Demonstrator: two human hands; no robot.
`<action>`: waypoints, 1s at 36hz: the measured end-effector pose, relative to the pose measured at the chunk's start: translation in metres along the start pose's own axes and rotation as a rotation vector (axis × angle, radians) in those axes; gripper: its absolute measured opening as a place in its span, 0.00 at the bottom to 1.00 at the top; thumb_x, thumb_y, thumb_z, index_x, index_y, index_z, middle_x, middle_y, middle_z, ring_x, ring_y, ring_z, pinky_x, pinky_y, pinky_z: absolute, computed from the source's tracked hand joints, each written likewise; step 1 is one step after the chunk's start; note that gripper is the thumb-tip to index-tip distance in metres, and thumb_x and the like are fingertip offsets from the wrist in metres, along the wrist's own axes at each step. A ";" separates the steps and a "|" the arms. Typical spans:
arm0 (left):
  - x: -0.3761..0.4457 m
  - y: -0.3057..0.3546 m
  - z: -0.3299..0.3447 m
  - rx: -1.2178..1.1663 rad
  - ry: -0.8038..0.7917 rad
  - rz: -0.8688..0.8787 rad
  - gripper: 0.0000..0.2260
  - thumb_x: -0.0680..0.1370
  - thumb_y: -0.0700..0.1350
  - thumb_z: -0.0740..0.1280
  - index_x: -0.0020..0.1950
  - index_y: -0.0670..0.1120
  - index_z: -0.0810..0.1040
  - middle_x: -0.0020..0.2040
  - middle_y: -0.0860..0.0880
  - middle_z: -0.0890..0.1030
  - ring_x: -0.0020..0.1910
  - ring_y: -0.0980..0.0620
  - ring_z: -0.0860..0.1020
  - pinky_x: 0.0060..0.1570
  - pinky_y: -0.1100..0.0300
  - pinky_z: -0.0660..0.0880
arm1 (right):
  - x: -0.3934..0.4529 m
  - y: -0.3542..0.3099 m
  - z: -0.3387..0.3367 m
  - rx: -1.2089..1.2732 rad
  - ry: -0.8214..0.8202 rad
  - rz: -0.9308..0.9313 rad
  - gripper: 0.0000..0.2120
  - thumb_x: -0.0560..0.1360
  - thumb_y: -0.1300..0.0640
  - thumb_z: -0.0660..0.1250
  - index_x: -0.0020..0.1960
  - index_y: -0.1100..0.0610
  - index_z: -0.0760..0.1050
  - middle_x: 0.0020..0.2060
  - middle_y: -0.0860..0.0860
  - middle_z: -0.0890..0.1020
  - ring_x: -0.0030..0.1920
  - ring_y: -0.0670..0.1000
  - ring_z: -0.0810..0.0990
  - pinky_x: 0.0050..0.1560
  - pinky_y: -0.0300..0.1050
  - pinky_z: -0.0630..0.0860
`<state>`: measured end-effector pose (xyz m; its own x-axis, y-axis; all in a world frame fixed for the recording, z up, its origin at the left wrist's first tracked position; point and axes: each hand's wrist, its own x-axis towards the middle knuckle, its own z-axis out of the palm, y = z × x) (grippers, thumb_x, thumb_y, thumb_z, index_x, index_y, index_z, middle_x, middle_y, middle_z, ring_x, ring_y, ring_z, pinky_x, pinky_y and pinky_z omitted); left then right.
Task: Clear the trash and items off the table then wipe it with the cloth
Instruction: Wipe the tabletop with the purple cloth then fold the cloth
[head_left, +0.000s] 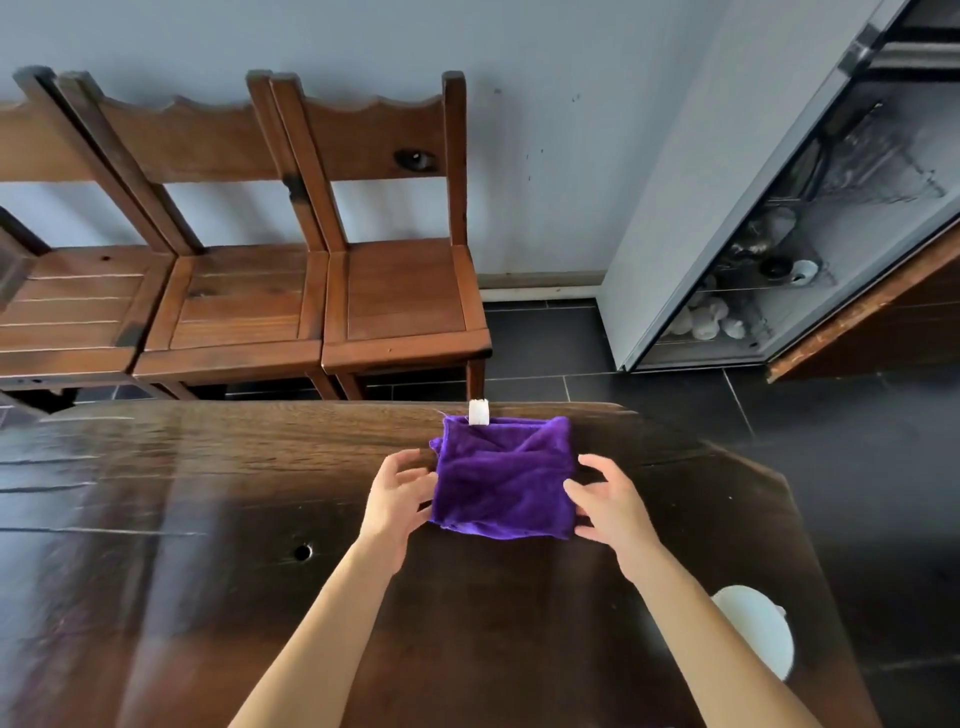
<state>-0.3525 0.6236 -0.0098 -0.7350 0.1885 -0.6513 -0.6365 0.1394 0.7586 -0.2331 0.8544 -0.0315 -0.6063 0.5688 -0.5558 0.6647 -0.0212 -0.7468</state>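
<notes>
— What do you see from your side, biggest thing first?

— I see the table (208, 519). It is dark wood, shiny, and it fills the lower part of my view. It has a small round hole (302, 552) in the top, to the left of the arms.

— And behind it?

— Three wooden chairs (332, 291) stand in a row against the wall, side by side. At the right there is a cabinet (779, 249) with glass, and I can see some white cups on its shelves. The floor is of dark tiles.

— Where is the cloth?

— The cloth (504, 478) is purple and folded to about a square. It is near the far edge of the table, between the two hands. A small white tag (478, 411) sticks out at its far edge.

— How are the hands?

— The left hand (397, 499) holds the left edge of the cloth, with the fingers curled on it. The right hand (610, 501) holds the right edge in the same way, the thumb on top. Whether the cloth lies flat on the wood or is a little lifted, I cannot tell.

— Anything else?

— Yes, a white round object (758, 629) beside the right forearm, at the right edge of the table. I cannot tell what it is.
</notes>
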 end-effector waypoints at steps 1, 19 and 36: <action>-0.004 -0.004 0.000 0.057 0.021 0.004 0.21 0.80 0.37 0.71 0.71 0.47 0.72 0.62 0.41 0.79 0.58 0.42 0.82 0.62 0.42 0.79 | -0.003 0.005 0.003 -0.065 0.001 -0.017 0.22 0.78 0.54 0.73 0.68 0.45 0.71 0.50 0.48 0.81 0.50 0.50 0.82 0.41 0.42 0.83; -0.029 -0.062 0.001 0.889 0.030 0.227 0.23 0.83 0.35 0.60 0.76 0.53 0.74 0.56 0.50 0.73 0.53 0.54 0.75 0.61 0.58 0.76 | -0.054 0.035 0.008 -0.505 0.121 -0.301 0.16 0.80 0.65 0.68 0.67 0.55 0.80 0.51 0.53 0.77 0.48 0.47 0.77 0.53 0.35 0.73; -0.104 -0.027 -0.009 1.201 0.103 0.462 0.20 0.86 0.52 0.60 0.79 0.56 0.69 0.78 0.48 0.68 0.78 0.48 0.63 0.72 0.49 0.67 | -0.096 -0.006 -0.028 -0.505 0.001 -0.154 0.21 0.83 0.54 0.65 0.75 0.53 0.70 0.61 0.53 0.81 0.56 0.50 0.80 0.59 0.45 0.77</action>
<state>-0.2614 0.5919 0.0375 -0.8781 0.3855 -0.2833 0.2485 0.8736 0.4185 -0.1670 0.8227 0.0362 -0.7131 0.5350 -0.4530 0.6958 0.4613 -0.5505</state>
